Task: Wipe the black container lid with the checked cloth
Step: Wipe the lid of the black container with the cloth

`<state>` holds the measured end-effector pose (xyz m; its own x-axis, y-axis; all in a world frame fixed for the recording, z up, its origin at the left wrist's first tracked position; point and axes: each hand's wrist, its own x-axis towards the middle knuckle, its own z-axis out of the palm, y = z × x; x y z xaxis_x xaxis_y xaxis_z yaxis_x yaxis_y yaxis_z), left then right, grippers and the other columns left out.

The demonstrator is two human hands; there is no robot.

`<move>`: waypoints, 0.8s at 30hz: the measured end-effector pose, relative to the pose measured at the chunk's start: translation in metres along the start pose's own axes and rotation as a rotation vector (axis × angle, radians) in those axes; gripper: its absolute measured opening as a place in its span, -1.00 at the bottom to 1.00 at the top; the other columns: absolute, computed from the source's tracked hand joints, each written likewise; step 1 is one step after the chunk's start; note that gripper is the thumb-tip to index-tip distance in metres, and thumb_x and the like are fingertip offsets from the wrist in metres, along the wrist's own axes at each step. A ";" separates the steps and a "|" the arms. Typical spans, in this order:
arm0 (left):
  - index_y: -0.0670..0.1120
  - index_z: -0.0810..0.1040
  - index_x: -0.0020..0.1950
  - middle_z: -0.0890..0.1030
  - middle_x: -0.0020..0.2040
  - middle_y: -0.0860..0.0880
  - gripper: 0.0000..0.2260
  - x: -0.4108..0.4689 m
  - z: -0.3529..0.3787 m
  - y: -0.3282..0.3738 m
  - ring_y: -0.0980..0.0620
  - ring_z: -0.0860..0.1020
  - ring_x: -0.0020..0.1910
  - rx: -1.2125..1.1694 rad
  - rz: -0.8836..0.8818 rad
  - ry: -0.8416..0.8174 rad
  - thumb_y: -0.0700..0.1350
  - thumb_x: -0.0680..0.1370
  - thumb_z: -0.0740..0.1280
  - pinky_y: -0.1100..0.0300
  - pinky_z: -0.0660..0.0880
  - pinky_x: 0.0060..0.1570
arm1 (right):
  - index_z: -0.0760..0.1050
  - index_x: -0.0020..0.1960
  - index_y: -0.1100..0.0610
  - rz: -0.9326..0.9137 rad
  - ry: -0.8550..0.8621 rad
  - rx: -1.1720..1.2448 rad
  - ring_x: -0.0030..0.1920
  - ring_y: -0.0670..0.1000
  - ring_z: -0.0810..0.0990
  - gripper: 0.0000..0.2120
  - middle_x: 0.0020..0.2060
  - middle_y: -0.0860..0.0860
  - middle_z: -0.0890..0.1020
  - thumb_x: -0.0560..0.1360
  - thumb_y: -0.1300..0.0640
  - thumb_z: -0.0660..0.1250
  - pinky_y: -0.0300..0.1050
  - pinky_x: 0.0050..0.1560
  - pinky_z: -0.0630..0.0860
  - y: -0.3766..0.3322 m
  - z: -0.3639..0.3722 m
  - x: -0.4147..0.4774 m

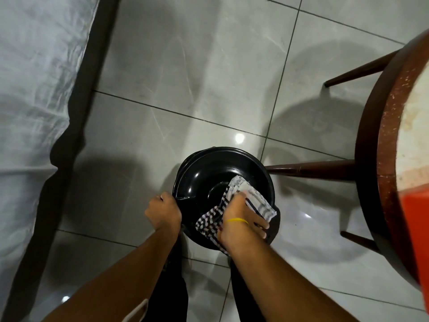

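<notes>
A round, glossy black container lid (pixel 204 175) is held above the tiled floor, low in the middle of the head view. My left hand (pixel 163 211) grips its left rim with closed fingers. My right hand (pixel 241 223), with a yellow band at the wrist, presses a black-and-white checked cloth (pixel 257 201) onto the lid's right and near side. The cloth drapes over the near rim and hides that part of the lid.
A round wooden table (pixel 380 140) with dark legs (pixel 311 169) stands close on the right, one leg just behind the lid. An orange object (pixel 415 228) lies on the table. A bed with a white sheet (pixel 34 89) fills the left. Grey floor tiles (pixel 197 73) lie between.
</notes>
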<state>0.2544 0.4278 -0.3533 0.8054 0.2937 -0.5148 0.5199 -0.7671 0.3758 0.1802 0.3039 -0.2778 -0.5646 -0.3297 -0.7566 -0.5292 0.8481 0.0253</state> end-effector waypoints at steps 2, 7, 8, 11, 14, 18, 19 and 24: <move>-0.04 0.25 -0.45 0.31 -0.48 -0.01 -0.61 -0.002 0.000 0.004 0.06 0.26 -0.50 -0.011 0.002 0.011 -0.14 0.59 0.18 0.21 0.21 -0.47 | -0.19 0.74 0.23 -0.227 -0.029 -0.211 0.71 0.37 0.01 0.12 0.74 0.17 -0.15 0.55 -0.27 0.41 0.42 0.63 0.19 0.008 -0.033 0.002; -0.07 0.37 -0.39 0.37 -0.48 0.02 -0.68 -0.001 0.000 0.001 0.13 0.32 -0.50 0.000 0.026 0.005 -0.15 0.58 0.18 0.24 0.20 -0.52 | 0.13 0.70 -0.12 -1.828 -0.095 -1.210 0.74 0.24 0.04 -0.14 0.75 0.09 0.03 0.46 -0.15 0.38 0.47 0.60 0.22 0.020 -0.094 0.039; -0.09 0.40 -0.38 0.38 -0.48 0.02 -0.69 0.000 -0.001 0.002 0.11 0.33 -0.50 -0.002 0.017 0.000 -0.15 0.57 0.18 0.19 0.22 -0.51 | 0.15 0.69 -0.17 -2.099 -0.338 -1.442 0.75 0.24 0.02 -0.18 0.75 0.07 0.03 0.49 -0.10 0.38 0.50 0.62 0.15 0.002 -0.092 0.045; -0.23 0.58 -0.23 0.53 -0.35 -0.12 -0.71 0.004 0.001 0.003 -0.13 0.47 -0.38 -0.007 -0.039 -0.001 -0.12 0.57 0.18 0.06 0.35 -0.26 | 0.20 0.68 -0.18 -2.643 -0.871 -2.104 0.76 0.22 -0.09 -0.19 0.77 0.03 -0.03 0.51 -0.08 0.45 0.51 0.66 -0.07 -0.059 -0.071 0.074; -0.27 0.62 -0.16 0.54 -0.27 -0.20 -0.69 0.009 0.004 0.001 -0.19 0.48 -0.24 -0.019 -0.086 -0.001 -0.10 0.56 0.18 0.02 0.35 -0.17 | 0.20 0.70 -0.12 -2.878 -1.044 -2.256 0.76 0.16 -0.08 -0.22 0.77 0.00 0.04 0.55 -0.06 0.42 0.39 0.65 -0.31 -0.092 -0.038 0.094; -0.09 0.38 -0.47 0.40 -0.49 -0.03 -0.67 0.009 0.005 -0.002 -0.05 0.38 -0.46 -0.124 -0.101 0.005 -0.12 0.50 0.23 0.04 0.40 -0.27 | 0.26 0.68 -0.03 -3.052 -1.182 -2.015 0.76 0.15 -0.01 -0.46 0.74 0.03 0.19 0.72 -0.12 0.13 0.39 0.67 -0.22 -0.073 -0.010 0.100; -0.06 0.32 -0.50 0.35 -0.52 0.01 -0.65 0.009 0.005 -0.002 0.01 0.33 -0.50 -0.135 -0.106 0.011 -0.13 0.50 0.23 0.10 0.36 -0.32 | 0.27 0.67 -0.01 -3.055 -1.133 -1.978 0.76 0.14 0.01 -0.46 0.72 0.03 0.22 0.74 -0.14 0.10 0.40 0.67 -0.20 -0.062 -0.006 0.098; -0.07 0.34 -0.46 0.31 -0.50 0.01 -0.67 0.015 0.007 -0.010 0.05 0.26 -0.50 -0.147 -0.089 -0.127 -0.14 0.53 0.22 0.14 0.25 -0.50 | 0.31 0.66 0.04 -2.899 -0.913 -1.777 0.72 0.16 0.14 -0.44 0.66 0.05 0.36 0.73 -0.17 0.09 0.42 0.68 -0.19 -0.027 0.008 0.092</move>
<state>0.2599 0.4359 -0.3701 0.7170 0.2752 -0.6405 0.6307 -0.6473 0.4280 0.1477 0.2541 -0.3529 0.3990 0.9096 -0.1158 0.8319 -0.4122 -0.3716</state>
